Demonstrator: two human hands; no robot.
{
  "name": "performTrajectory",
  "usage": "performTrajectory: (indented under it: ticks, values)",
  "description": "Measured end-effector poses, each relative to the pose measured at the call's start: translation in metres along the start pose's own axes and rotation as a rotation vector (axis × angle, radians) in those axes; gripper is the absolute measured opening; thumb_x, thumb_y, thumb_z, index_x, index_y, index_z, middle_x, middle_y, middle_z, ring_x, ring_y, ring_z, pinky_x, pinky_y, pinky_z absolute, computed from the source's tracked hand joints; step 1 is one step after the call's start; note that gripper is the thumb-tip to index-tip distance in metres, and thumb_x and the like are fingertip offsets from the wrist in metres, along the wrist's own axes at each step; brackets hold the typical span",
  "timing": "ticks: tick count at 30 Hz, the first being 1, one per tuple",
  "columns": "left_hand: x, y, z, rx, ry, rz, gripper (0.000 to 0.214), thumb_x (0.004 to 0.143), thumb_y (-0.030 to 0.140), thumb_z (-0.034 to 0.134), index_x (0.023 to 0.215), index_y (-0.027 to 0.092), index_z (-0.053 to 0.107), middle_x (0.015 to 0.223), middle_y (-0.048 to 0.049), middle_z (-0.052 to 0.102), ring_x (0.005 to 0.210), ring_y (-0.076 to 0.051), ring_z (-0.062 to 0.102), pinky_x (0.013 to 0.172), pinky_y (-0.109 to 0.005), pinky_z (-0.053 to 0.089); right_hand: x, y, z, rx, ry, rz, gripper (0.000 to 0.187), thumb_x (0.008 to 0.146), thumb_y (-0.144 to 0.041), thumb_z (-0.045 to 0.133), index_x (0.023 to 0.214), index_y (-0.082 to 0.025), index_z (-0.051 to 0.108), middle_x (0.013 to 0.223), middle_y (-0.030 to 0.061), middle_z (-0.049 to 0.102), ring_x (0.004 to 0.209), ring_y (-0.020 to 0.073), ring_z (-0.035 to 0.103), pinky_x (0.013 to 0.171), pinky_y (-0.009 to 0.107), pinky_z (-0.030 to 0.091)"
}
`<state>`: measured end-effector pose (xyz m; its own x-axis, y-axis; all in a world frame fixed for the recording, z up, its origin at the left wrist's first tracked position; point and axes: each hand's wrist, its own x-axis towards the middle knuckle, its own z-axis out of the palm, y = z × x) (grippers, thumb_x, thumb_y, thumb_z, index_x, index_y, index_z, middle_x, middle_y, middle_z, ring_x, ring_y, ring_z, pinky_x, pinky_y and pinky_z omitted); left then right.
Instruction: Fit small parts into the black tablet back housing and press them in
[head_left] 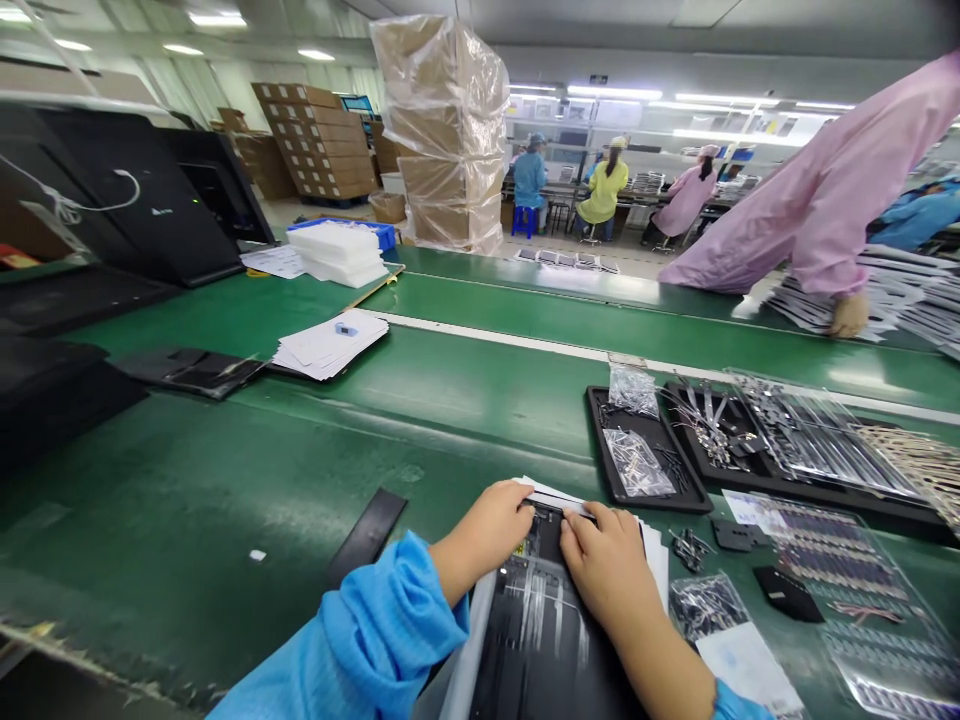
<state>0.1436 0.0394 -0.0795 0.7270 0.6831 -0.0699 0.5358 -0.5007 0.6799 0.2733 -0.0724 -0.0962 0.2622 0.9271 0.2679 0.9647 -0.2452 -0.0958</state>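
Note:
A black flat device casing (536,640), with inner parts showing at its far end, lies in front of me at the lower edge of the view. My left hand (495,525) is closed on its far left corner, thumb on the near side. At the far right corner my right hand (607,560) curls its fingers over the edge. White sheets (654,560) show beneath and beyond the casing. To the left of my left forearm lies a dark strip (367,535). What my fingertips press on is partly hidden.
On the right are a black tray (652,480) of bagged screws, a tray of cables (712,425), a bag of small parts (709,605) and clear trays of components (847,570). A paper stack (330,345) sits at left. Across the bench, a pink-sleeved person's hand (850,315) touches stacked panels.

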Motion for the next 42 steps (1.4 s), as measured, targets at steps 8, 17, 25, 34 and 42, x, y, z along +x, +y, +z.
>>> performTrajectory:
  ticks: [8,17,25,34,42]
  values:
    - [-0.001,-0.005,0.007,-0.074,0.023,-0.014,0.031,0.078,0.020,0.043,0.102,0.013,0.061,0.104,-0.0091,0.060,0.102,-0.019,0.051,0.095,-0.030,0.036,-0.003,0.004,0.009,0.024,0.005,-0.046,0.026,0.085,-0.023,0.044,0.098,-0.021,0.066,0.100,0.0095,0.061,0.097,0.0247,0.049,0.088,0.041,0.032]
    - [0.002,-0.006,0.015,-0.117,0.084,-0.058,0.024,0.078,0.024,0.048,0.096,0.017,0.063,0.093,-0.0061,0.057,0.095,-0.018,0.052,0.090,-0.029,0.039,-0.004,0.008,0.015,0.035,0.104,-0.089,0.026,0.084,-0.024,0.043,0.096,-0.022,0.067,0.096,0.0091,0.062,0.093,0.0248,0.049,0.087,0.042,0.033]
    - [0.006,0.000,0.018,-0.064,0.051,-0.049,0.024,0.082,0.023,0.043,0.078,0.019,0.066,0.079,-0.0052,0.052,0.088,-0.019,0.050,0.086,-0.032,0.040,-0.002,0.004,0.009,0.063,0.040,0.008,0.026,0.084,-0.026,0.045,0.095,-0.024,0.068,0.099,0.0095,0.061,0.093,0.0254,0.049,0.087,0.042,0.033]
    - [0.006,0.001,0.016,-0.038,0.029,-0.064,0.022,0.082,0.019,0.042,0.077,0.017,0.064,0.081,-0.0062,0.052,0.087,-0.019,0.050,0.084,-0.031,0.040,0.032,0.010,-0.002,0.164,-0.375,0.049,0.029,0.087,-0.034,0.040,0.098,-0.029,0.066,0.112,0.0059,0.059,0.103,0.0234,0.051,0.090,0.039,0.031]
    - [0.006,-0.001,0.019,-0.057,0.016,-0.065,0.022,0.082,0.021,0.041,0.077,0.018,0.062,0.081,-0.0051,0.049,0.086,-0.018,0.049,0.083,-0.030,0.040,0.051,0.009,-0.022,0.263,-0.638,0.065,0.026,0.085,-0.034,0.040,0.095,-0.031,0.064,0.104,-0.0013,0.062,0.098,0.0192,0.054,0.078,0.032,0.035]
